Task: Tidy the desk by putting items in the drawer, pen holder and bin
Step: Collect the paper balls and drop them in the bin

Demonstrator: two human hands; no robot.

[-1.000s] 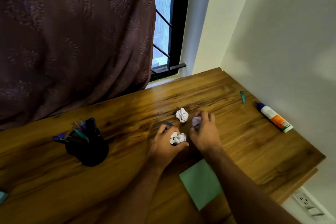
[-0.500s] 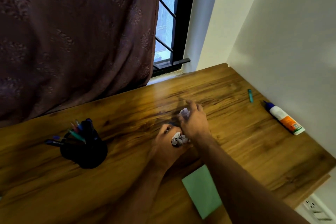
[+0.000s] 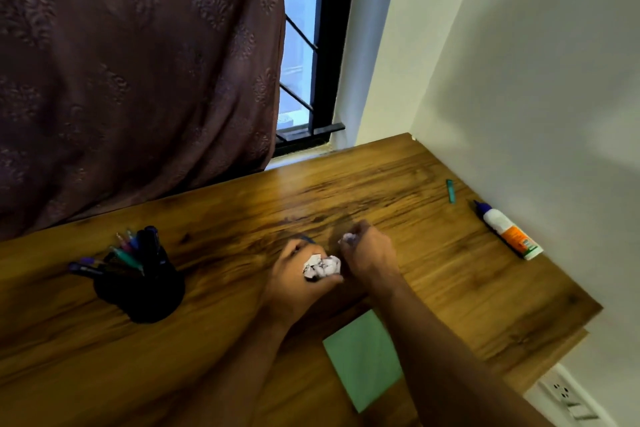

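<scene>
Nearest, on the wooden desk [image 3: 450, 288] by its front edge: a flat green paper pad [image 3: 363, 360], thin and bendy at the corners, best pinched by an edge or slid off the desk lip, probably bound for the drawer. Just beyond, at mid-desk: left hand [image 3: 294, 274] curled shut around a crumpled paper ball [image 3: 322, 266], white creases bulging out between thumb and fingers. Feather-light, soft, springy; no care needed, a loose fist enough, more squeezing only making it smaller for the bin. Beside it, almost touching: right hand [image 3: 367, 253] also closed, knuckles up, a scrap of crumpled paper [image 3: 348, 237] showing at the fingertips; blurred, so how much is inside cannot be told. Off to the left: black pen holder [image 3: 142, 291], bristling with pens, stable and squat. Farther right, near the wall: glue bottle [image 3: 507, 232] lying on its side, rigid, smooth, liable to roll; best grasped round the body. Farthest: small green cap-like piece [image 3: 450, 191], tiny, a fingertip pinch job. Bin and drawer out of view.
</scene>
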